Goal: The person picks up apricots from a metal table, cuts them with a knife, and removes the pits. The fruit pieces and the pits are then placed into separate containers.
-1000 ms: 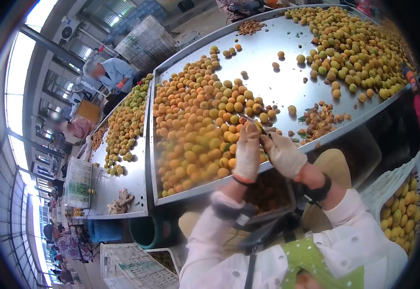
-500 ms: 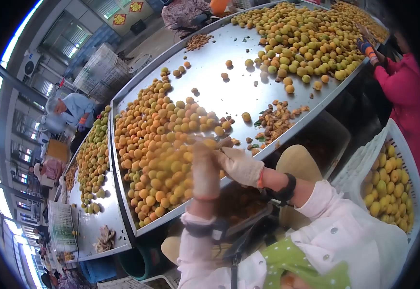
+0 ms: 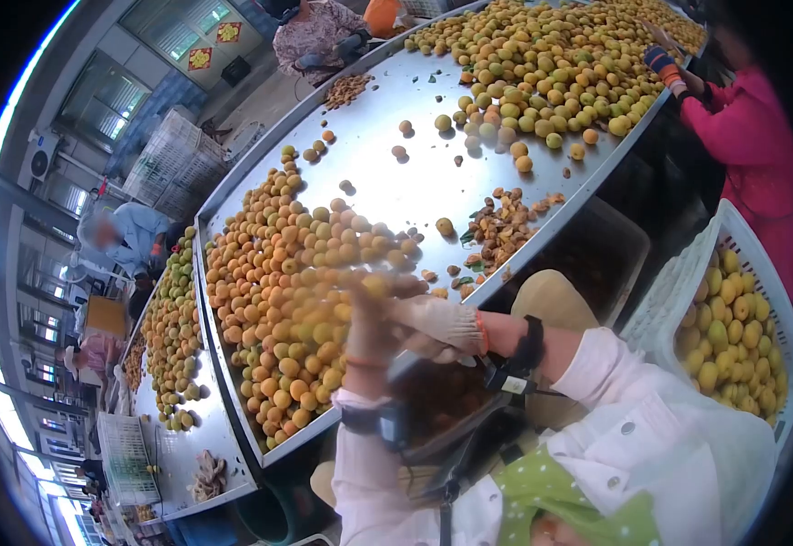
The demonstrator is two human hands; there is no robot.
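Note:
My left hand (image 3: 367, 318), in a pale glove, is smeared by motion at the front edge of the metal table; its fingers cannot be made out. Right beside it, my right hand (image 3: 435, 324), in a whitish glove, has its fingers curled in toward the left one. Whatever lies between the two hands is hidden. Just beyond them spreads a heap of orange-yellow apricots (image 3: 269, 273), with those nearest the hands blurred. To the right of the hands lies a small pile of brown pits and scraps (image 3: 503, 232) with a few green leaves.
The metal table (image 3: 387, 187) has a raised rim. A larger apricot heap (image 3: 551, 77) lies at its far end. A white crate (image 3: 679, 282) of yellow-green fruit stands to my right. A person in pink (image 3: 752, 136) works at the right edge; others work further off.
The view has shifted slightly, moving the table and fruit left and up in the picture. Both hands remain together at the table edge, now slightly lower against the heap.

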